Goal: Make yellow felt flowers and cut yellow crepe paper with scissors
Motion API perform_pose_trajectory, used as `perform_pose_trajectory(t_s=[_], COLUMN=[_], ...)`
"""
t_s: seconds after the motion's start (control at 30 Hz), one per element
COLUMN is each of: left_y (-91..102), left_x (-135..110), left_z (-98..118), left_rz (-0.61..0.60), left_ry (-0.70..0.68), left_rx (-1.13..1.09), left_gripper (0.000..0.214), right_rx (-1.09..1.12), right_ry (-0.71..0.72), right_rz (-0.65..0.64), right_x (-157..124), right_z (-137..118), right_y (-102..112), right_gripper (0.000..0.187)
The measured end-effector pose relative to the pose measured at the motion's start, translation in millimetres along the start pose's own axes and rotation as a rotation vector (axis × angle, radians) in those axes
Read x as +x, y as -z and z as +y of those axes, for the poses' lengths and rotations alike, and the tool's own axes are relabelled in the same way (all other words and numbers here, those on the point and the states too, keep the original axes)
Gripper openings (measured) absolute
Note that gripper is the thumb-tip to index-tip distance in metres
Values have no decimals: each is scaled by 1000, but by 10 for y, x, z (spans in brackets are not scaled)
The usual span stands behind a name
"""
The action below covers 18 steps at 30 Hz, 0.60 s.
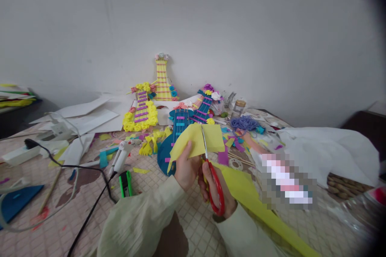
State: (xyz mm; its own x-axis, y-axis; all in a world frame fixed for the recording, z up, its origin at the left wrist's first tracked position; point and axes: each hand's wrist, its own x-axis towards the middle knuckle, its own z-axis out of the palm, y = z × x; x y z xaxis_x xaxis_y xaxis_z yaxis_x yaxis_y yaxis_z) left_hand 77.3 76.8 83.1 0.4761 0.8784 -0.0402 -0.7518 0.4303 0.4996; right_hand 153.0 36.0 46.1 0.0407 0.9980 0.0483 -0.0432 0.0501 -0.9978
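My left hand (186, 170) is closed on a piece of yellow paper (187, 140), its thumb lying on top. In my right hand (221, 186) are red-handled scissors (216, 188), fingers wrapped through the loops. The blades lie across the paper, pointing away from me, with paper on both sides of them. Below and right of my right hand a long yellow strip (256, 198) runs toward the table's front. Just behind the paper is a blue guitar-shaped craft (164, 154) with strings and small purple and blue strips.
Left of my hands lie a white glue gun (120, 158), a green utility knife (125, 184) and black cable. More decorated crafts (161, 78) lean on the wall. Purple yarn (245, 123), a jar (239, 107) and white sheeting (328, 148) are on the right, among scattered paper scraps.
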Motion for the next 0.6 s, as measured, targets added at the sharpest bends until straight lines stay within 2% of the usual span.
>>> perform_pose_trajectory(t_s=[0.2, 0.43, 0.6], left_y=[-13, -16, -28], left_x=[0, -12, -2], left_z=[7, 21, 1], left_rz=[0, 17, 21], left_ry=[-37, 4, -22], left_rx=[-8, 27, 16], left_gripper=[39, 42, 43], right_rx=[-51, -9, -31], right_ry=[-2, -84, -49], right_rz=[16, -5, 5], right_x=[-11, 4, -11], right_z=[20, 23, -13], right_y=[4, -1, 7], right_gripper=[48, 48, 50])
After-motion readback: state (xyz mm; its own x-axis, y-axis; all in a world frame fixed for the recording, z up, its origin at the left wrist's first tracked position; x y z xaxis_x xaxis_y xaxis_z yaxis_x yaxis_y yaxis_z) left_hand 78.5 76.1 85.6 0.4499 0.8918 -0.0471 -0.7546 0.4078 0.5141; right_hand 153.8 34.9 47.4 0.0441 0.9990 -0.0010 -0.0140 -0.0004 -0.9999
